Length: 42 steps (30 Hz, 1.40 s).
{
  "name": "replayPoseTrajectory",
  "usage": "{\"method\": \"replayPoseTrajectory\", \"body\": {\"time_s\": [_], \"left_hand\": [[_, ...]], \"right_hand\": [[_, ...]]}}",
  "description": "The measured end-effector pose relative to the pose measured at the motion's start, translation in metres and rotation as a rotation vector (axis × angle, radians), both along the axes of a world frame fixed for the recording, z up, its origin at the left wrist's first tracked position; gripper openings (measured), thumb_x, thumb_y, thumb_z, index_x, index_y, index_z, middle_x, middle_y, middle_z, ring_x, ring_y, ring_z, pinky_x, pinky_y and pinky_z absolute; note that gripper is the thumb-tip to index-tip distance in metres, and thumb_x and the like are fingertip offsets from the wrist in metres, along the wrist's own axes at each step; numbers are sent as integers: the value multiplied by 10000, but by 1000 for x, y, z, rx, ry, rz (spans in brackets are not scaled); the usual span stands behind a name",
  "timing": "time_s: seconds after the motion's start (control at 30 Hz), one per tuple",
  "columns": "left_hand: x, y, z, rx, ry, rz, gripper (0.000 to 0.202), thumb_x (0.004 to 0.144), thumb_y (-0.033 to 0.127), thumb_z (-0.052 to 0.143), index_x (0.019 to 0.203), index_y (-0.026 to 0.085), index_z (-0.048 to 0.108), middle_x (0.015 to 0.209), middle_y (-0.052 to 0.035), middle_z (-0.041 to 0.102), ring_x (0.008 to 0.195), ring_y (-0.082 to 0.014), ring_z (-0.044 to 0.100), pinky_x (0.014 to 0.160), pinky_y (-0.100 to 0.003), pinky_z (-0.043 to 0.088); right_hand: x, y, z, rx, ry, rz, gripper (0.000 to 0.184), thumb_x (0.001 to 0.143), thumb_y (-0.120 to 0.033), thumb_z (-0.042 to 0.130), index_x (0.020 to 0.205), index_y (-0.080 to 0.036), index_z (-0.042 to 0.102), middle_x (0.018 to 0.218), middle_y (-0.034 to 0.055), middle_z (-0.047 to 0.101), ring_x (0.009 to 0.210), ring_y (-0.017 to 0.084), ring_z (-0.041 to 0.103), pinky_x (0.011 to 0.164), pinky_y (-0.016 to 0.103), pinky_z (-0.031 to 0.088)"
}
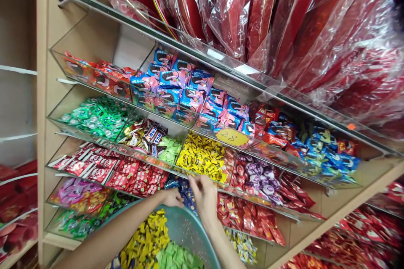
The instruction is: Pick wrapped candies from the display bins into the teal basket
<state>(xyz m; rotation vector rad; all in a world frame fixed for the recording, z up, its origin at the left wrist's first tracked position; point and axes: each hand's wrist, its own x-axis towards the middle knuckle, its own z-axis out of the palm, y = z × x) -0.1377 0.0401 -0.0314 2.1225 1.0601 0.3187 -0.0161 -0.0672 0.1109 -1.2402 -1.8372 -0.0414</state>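
Note:
Both my hands are over the bin of dark blue wrapped candies (187, 193) on a lower shelf. My left hand (172, 197) is closed, its fingers curled at the left of these candies; whatever is in them is hidden. From the right, my right hand (203, 193) reaches in with its fingers bent and a little apart, close to the shelf lip, and I see nothing held in it. Below my forearms is a greenish plastic basin (202, 229) with yellow wrapped candies (147, 235) and light green wrapped candies (178, 256) inside.
Clear dividers split the tilted shelves. Just above my hands lie yellow candies (200, 157), with purple-and-white ones (257, 174) to the right. Red packets (139, 176) fill a bin at left. Higher up are blue cookie packs (172, 77) and a yellow price tag (232, 137). Plastic-wrapped red items (233, 12) crowd the top.

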Motion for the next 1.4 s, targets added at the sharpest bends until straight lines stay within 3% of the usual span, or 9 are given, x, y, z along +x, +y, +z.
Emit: {"method": "replayPoseTrajectory", "body": {"time_s": [0.13, 0.37, 0.53, 0.7, 0.8, 0.97, 1.17, 1.3, 1.4], "left_hand": [[0, -6, 7, -33, 44, 52, 322, 610, 451, 578, 736, 179, 694, 648, 37, 613, 578, -90, 474, 512, -170, 339], [1, -13, 15, -32, 73, 96, 316, 620, 448, 577, 751, 186, 695, 703, 27, 639, 643, -105, 511, 551, -176, 359], [0, -15, 19, -47, 67, 71, 317, 628, 444, 585, 755, 173, 690, 713, 23, 637, 651, -105, 518, 568, -177, 368], [0, -12, 18, -53, 58, 17, 337, 625, 461, 593, 769, 172, 688, 693, 26, 629, 620, -99, 507, 575, -182, 371], [1, -10, 14, -38, 63, 7, 326, 638, 458, 578, 753, 174, 689, 643, 37, 612, 584, -85, 480, 547, -171, 356], [1, -8, 9, -47, 48, 19, 322, 627, 442, 588, 756, 164, 690, 621, 40, 609, 563, -73, 462, 537, -162, 351], [0, -11, 13, -67, 39, 16, 331, 643, 412, 567, 806, 150, 686, 705, 16, 643, 607, -86, 494, 548, -164, 371], [1, -11, 15, -53, 61, 25, 327, 647, 409, 556, 803, 151, 684, 718, 16, 646, 605, -84, 494, 531, -160, 368], [1, -11, 13, -40, 71, 33, 325, 643, 412, 556, 792, 154, 686, 723, 15, 649, 604, -86, 496, 518, -159, 365]], "right_hand": [[5, 40, 34, 55, -107, -101, 304, 788, -420, 447, 912, -166, 558, 760, 49, 584, 697, 148, 516, 635, 236, 367], [0, 72, 30, -93, -185, -159, 235, 765, -346, 462, 837, -177, 609, 759, 65, 620, 676, 155, 551, 612, 232, 369], [9, 67, 34, -48, -85, -167, 233, 781, -293, 429, 804, -170, 626, 785, 70, 637, 674, 155, 558, 631, 246, 385], [18, 19, 37, 204, 70, -59, 239, 808, -295, 436, 902, -155, 606, 839, 69, 619, 760, 152, 548, 723, 281, 408], [20, -23, 13, 161, 110, 85, 203, 806, -265, 461, 926, -183, 603, 854, 52, 615, 768, 138, 552, 713, 275, 429], [21, -54, -56, -94, 135, 192, 205, 814, -257, 454, 912, -192, 622, 834, 49, 612, 773, 138, 559, 711, 265, 438], [3, -36, -107, -491, 321, 234, 262, 766, -367, 496, 807, -163, 654, 698, 31, 623, 611, 136, 537, 583, 243, 419], [-18, -20, -127, -788, 690, 206, 305, 670, -440, 567, 695, -142, 627, 439, -37, 502, 389, 84, 391, 402, 202, 306], [-32, -10, -136, -853, 841, 168, 283, 632, -431, 589, 623, -148, 588, 404, -55, 468, 353, 60, 329, 379, 188, 261]]}}
